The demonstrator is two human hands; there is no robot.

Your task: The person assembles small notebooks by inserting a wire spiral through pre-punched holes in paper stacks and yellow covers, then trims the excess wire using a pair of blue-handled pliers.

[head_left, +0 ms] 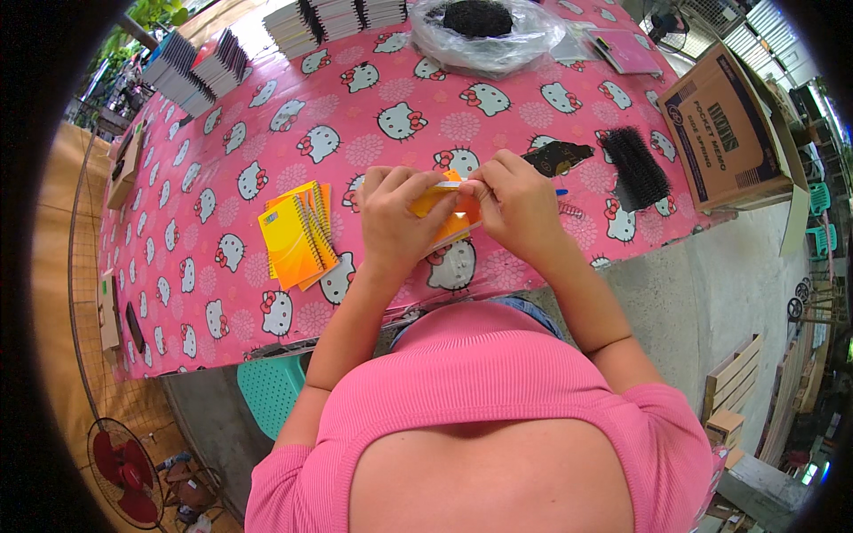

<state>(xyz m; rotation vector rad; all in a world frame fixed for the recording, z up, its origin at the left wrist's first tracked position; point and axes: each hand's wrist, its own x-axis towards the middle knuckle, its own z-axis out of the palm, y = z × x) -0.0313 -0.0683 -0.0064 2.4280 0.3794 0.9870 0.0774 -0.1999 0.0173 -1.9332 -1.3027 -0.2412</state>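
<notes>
My left hand (397,216) and my right hand (514,202) meet over the table's near edge, both closed on a small orange notepad (451,213) held between them. The fingertips pinch along its top edge, where a thin white strip shows. A blue tip pokes out to the right of my right hand. A short stack of yellow and orange spiral notepads (298,236) lies on the pink patterned tablecloth (267,133) just left of my left hand.
A bundle of black spiral coils (635,167) and a dark packet (557,157) lie right of my hands. A brown cardboard box (724,133) stands at the right edge. Stacks of notepads (333,19) and a plastic bag of black coils (484,27) sit at the far side. A red fan (124,471) stands on the floor.
</notes>
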